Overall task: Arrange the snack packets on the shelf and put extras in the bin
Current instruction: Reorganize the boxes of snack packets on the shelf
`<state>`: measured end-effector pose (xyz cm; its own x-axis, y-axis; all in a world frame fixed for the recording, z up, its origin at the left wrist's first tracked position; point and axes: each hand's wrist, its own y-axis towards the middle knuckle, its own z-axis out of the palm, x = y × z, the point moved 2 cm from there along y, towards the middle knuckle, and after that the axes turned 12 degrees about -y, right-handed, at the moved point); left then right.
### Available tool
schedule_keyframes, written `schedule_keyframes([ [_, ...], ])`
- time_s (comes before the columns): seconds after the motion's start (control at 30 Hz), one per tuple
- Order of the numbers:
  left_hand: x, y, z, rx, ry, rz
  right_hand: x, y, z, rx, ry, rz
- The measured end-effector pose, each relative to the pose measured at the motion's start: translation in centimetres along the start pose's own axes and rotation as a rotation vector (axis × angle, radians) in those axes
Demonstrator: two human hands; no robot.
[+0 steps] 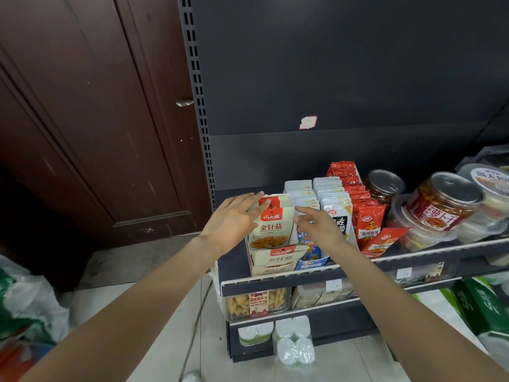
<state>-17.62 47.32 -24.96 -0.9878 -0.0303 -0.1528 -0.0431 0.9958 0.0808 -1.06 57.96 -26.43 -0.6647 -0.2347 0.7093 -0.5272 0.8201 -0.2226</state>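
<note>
Left hand (234,216), fingers flat against the upright cream-and-red snack packets (271,224) in their cardboard tray, apparently squaring the row on the dark metal shelf (413,260); right hand (316,224) hovers released, grasping nothing.

The dark shelf (358,267) carries upright snack packets (271,224) in rows; lidded jars (443,201) stand rightward.
</note>
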Motion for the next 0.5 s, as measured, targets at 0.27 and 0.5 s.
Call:
schedule_keyframes([
  [0.27,-2.1,-2.1,-0.2,0.030,-0.586,0.074,-1.0,-3.0,-0.5,0.047,0.169,0.030],
  [0.5,-3.2,-2.3,0.2,0.096,-0.568,-0.054,-2.3,-5.7,-0.3,0.140,0.230,-0.015],
])
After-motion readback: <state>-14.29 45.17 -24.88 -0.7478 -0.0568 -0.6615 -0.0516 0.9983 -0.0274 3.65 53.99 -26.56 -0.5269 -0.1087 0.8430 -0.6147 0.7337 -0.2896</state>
